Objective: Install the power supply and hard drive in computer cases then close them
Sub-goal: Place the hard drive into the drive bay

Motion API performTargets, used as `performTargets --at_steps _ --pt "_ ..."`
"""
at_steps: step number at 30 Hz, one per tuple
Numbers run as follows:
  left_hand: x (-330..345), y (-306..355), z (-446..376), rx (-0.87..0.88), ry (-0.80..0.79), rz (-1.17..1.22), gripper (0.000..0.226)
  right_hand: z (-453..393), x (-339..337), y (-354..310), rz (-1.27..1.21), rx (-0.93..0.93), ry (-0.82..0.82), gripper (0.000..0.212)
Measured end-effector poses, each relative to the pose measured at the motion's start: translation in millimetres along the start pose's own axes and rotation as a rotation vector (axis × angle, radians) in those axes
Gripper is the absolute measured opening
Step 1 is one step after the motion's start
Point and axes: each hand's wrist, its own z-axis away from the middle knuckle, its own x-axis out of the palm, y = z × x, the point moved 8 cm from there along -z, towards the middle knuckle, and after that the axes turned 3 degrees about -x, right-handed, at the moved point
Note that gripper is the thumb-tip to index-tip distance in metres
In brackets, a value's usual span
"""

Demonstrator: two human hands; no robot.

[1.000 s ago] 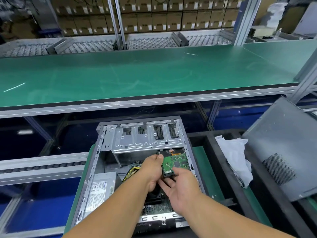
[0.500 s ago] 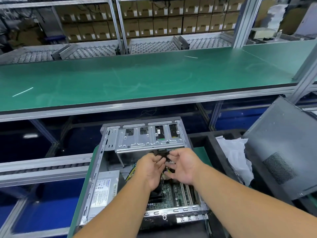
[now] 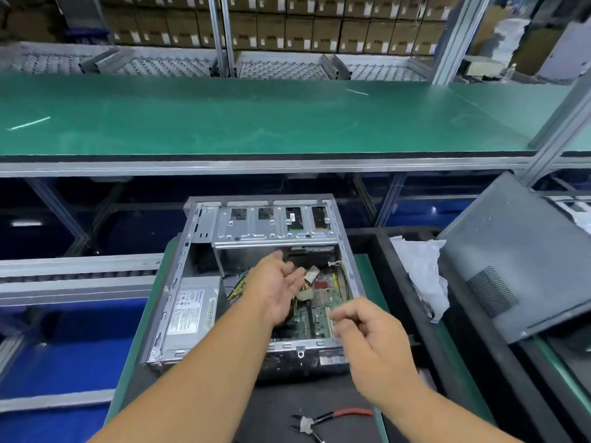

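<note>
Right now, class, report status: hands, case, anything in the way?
Left hand open over white connectors. Right hand empty, loosely curled. Case uncovered. Pliers lie nearby.

The open grey computer case (image 3: 179, 282) lies on its side, the labelled power supply (image 3: 192, 311) along its left wall.
</note>
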Motion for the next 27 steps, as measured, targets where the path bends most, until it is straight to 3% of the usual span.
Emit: performTargets --at_steps 3,6,8,12,14,17,22,23,25,27 --pt "-12.7 8.1 20.8 0.12 0.015 -0.196 0.043 49.4 5.7 25.1 0.343 -0.155 -0.216 0.018" --pt "-12.0 14.2 52.4 0.252 -0.019 -0.286 0.029 84.8 27.0 81.9 0.612 -0.032 -0.496 0.025" --pt "-2.8 10.3 77.8 0.29 -0.161 -0.257 0.026 100.0 39.3 108.5 0.671 0.025 -0.609 0.032" --pt "5.8 -27.0 125.0 0.148 -0.523 -0.307 0.017 107.6 55.7 129.3 0.733 -0.036 -0.677 0.039" --pt "-7.1 -50.0 137.7 0.063 -0.561 -0.444 0.015 105.8 57.7 129.8 0.73 -0.105 -0.678 0.039" --pt "-50.3 -69.3 141.9 0.058 -0.317 -0.651 0.009 105.6 57.3 128.3 0.702 -0.169 -0.687 0.037" --pt "-149.7 -60.2 160.9 0.337 0.551 -1.236 0.007 110.1 52.7 125.2 0.619 -0.224 -0.705 0.018" --pt "-168.0 -58.8 167.3 0.361 0.699 -1.319 0.015 109.2 50.6 122.6 0.595 -0.226 -0.702 0.015" --pt "-206.4 -61.5 173.5 0.284 0.932 -1.504 0.039 105.2 46.6 116.5 0.57 -0.243 -0.692 0.013" --pt "-237.2 -66.4 177.4 0.07 1.06 -1.624 0.043 100.1 43.7 110.0 0.559 -0.271 -0.687 0.016"
